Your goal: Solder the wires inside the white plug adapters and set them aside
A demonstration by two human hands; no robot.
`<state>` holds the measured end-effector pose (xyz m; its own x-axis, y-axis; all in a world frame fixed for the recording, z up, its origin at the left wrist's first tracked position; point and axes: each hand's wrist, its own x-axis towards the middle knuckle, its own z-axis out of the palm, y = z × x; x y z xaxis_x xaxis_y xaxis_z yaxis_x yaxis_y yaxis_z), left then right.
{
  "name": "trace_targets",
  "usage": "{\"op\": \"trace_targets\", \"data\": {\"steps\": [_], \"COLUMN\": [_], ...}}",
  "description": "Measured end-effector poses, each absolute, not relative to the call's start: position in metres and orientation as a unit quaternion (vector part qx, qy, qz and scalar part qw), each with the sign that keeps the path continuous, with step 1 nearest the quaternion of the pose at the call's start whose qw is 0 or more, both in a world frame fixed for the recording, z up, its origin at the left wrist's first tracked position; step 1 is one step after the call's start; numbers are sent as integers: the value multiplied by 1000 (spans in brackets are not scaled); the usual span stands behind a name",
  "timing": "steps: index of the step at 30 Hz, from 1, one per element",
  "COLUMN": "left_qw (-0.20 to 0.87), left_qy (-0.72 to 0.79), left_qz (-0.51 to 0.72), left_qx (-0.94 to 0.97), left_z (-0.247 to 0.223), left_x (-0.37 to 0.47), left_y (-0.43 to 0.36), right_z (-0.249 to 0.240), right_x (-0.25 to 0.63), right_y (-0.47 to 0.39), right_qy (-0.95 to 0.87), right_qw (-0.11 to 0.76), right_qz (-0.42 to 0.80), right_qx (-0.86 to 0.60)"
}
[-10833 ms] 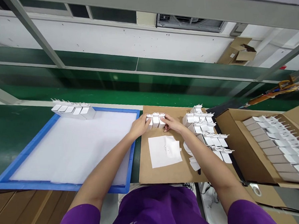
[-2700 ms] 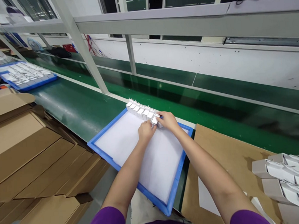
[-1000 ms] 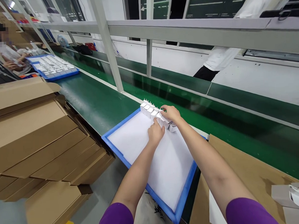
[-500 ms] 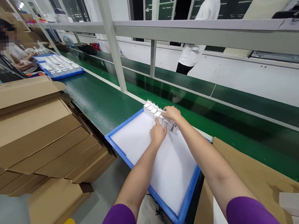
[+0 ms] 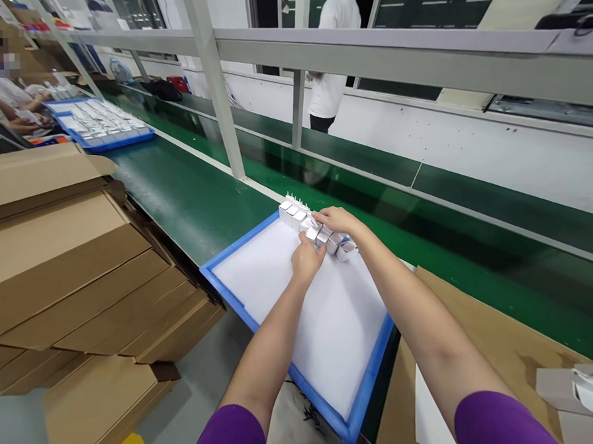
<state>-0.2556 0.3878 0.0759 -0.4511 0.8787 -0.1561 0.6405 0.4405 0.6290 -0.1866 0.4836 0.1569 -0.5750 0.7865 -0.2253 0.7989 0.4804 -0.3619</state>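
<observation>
I see my left hand (image 5: 306, 260) and right hand (image 5: 337, 218) pinching small white plug adapters (image 5: 321, 232) at the blue-rimmed white tray's (image 5: 228, 252) far edge; its near half lies open, fingertips partly hidden.

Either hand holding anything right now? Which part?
Both hands press on the row of white plug adapters at the blue tray's far edge: left hand against the bodies' near side, right hand over the tops. Nothing lifted.
</observation>
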Motion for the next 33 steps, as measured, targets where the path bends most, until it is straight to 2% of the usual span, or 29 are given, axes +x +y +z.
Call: {"op": "trace_targets", "data": {"steps": [20,28,33], "left_qw": [247,260,270], "left_qy": [821,806,797], "left_qz": [273,303,316], "left_qx": [436,437,438], "left_z": [82,79,77], "left_x": [-256,-255,-257], "left_y": [389,388,389], "right_z": [155,148,145], "right_x": [-180,-185,-199], "right_y": [485,492,493], "right_qy": [853,827,835], "right_qw": [-13,-51,-67], "right_qz": [-289,-229,-222], "right_qx": [435,511,499]}}
